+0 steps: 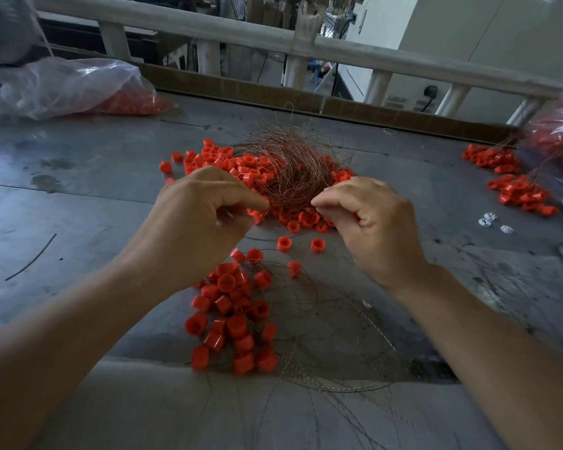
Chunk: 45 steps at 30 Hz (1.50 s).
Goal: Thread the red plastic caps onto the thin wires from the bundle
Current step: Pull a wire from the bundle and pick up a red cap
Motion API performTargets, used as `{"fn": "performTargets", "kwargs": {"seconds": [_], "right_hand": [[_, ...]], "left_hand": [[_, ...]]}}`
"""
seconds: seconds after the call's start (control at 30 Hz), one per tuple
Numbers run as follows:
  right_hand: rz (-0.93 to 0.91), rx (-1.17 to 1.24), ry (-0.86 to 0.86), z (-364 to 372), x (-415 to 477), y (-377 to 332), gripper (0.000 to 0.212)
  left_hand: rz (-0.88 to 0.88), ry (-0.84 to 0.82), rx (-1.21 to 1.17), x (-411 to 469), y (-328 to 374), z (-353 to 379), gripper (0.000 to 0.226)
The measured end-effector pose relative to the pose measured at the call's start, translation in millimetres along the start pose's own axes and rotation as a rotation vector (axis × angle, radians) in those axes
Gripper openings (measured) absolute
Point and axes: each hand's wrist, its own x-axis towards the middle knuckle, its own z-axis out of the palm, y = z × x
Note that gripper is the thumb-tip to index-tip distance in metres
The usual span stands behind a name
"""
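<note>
Red caps [241, 164], coppery wire bundle [290, 170]

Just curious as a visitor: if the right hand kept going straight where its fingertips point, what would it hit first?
Probably the wire bundle: the right hand points its pinched fingertips left at the bundle's near edge, seemingly almost touching it. Depth is hard to judge.

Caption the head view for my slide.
Left hand and right hand work at a wire bundle amid red caps on a grey table.
</note>
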Motion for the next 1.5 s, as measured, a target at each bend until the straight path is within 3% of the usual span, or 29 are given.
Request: {"fn": "performTargets", "kwargs": {"seconds": [0.17,0.27,0.57,0.77,1.0,1.3,1.4,1.5], "right_hand": [[-0.119,0.027,0.0,-0.3,-0.1,-7.8,0.009],[-0.152,0.059,-0.026,-0.6,-0.2,-12.4,0.009],[-0.16,0.048,-0.034,-1.5,1.1,-15.3,0.009],[-0.18,0.023,-0.075,0.4,0.6,-16.9,0.007],[-0.066,-0.108,-0.047,-9.6,3.4,-8.9,0.006],[0.27,-0.123,-0.134,-11.3,1.7,4.4,0.012],[0.311,-0.126,-0.151,-12.5,2.0,4.0,0.026],[0.331,-0.082,-0.208,-17.0,4.6,0.6,0.059]], "left_hand": [[0.042,-0.025,-0.112,-3.1,10.5,5.7,0.012],[0.093,-0.02,-0.094,-4.3,11.6,8.1,0.016],[0.076,-0.03,-0.106,-3.9,12.1,10.2,0.003],[0.089,0.005,-0.089,-5.5,11.2,10.6,0.014],[0.056,0.136,-0.159,-4.5,15.5,0.2,0.011],[0.116,0.189,-0.392,-4.7,16.6,-3.8,0.005],[0.134,0.163,-0.537,-4.7,16.2,-4.4,0.017],[0.155,0.146,-0.536,-4.7,17.1,-3.4,0.019]]}}
